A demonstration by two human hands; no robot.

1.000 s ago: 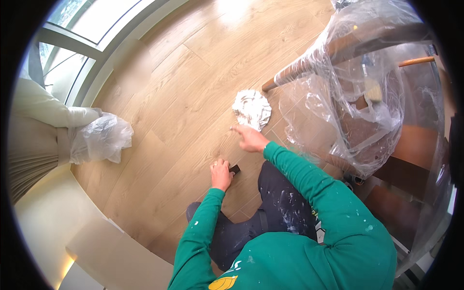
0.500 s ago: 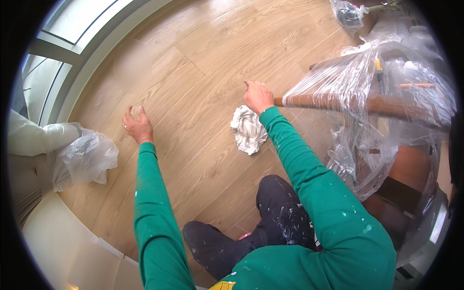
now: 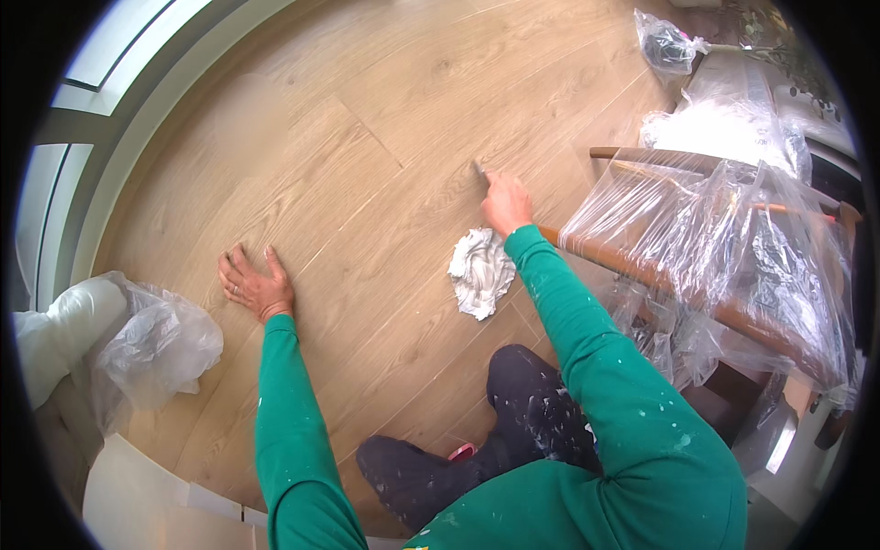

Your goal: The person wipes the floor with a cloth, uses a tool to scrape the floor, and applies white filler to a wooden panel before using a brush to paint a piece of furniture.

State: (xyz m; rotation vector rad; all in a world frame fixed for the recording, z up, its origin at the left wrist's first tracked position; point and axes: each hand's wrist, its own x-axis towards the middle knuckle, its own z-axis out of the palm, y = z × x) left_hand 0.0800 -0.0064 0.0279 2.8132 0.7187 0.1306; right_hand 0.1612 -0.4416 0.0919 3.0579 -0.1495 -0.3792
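Note:
My left hand (image 3: 258, 284) rests on the wooden floor (image 3: 357, 302) with its fingers spread. My right hand (image 3: 504, 197), out ahead, is closed round a small thin grey object (image 3: 479, 170), too small to identify, low over the floor. Just behind that hand, beside my green sleeve, lies a crumpled white cloth (image 3: 477, 275). My paint-spattered dark knees are bent on the floor, with a small pink thing (image 3: 463, 451) partly showing between them.
Plastic-wrapped wooden furniture (image 3: 697, 247) stands on the right, and a bagged item (image 3: 669, 46) lies at the back right. A curved glazed window frame (image 3: 73, 183) runs along the left, with a curtain bundled in plastic (image 3: 156, 344) below it and a pale curved surface (image 3: 119, 495) at lower left.
My left hand has left the dark block it touched near my knees and moved far left, flattening on the floor. My right hand has reached forward and right, past the cloth. The view has shifted.

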